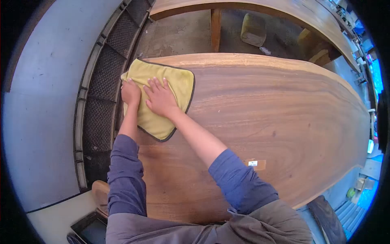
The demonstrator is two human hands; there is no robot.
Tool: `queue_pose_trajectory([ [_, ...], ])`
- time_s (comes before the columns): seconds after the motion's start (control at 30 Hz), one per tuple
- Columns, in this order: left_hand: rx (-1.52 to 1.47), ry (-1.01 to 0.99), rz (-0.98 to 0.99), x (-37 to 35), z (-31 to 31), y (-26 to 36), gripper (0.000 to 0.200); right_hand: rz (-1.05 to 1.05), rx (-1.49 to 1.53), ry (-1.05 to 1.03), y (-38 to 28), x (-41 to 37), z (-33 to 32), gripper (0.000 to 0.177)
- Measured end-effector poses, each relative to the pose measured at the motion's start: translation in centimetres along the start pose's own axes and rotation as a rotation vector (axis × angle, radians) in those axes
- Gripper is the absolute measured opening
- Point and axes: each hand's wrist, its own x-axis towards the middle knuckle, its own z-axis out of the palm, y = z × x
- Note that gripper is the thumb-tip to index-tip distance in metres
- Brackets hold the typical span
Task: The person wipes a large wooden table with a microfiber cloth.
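A yellow-green cloth [162, 122] with a dark edge lies spread over the far left corner of a large brown wooden slab [252, 110]. My right hand [161, 97] rests flat on the middle of the cloth, its fingers spread. At the cloth's left edge, my left hand [131, 92] is closed on the fabric, fingers curled near the slab's left end. A small white label [252, 163] sits on the slab, right of my right sleeve.
Along the slab's left side runs a dark metal rack [106, 73] beside a pale wall [48, 101]. Another wooden tabletop [260, 5] stands beyond the far edge, with a wooden block [253, 30] under it. A black tray [91, 227] is at the lower left.
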Motion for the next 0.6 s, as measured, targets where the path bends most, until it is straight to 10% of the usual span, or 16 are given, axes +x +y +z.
queue_pose_trajectory([
  [0.23, 0.049, -0.104, 0.019, 1.1, 2.5, 5.5, 0.064, 0.104, -0.053, 0.025, 4.9, 1.1, -1.1, 0.054],
  [0.6, -0.12, -0.156, 0.683, -7.1, 6.5, 12.2, 0.045, 0.387, -0.06, 0.059, 10.1, -7.4, -1.7, 0.054],
])
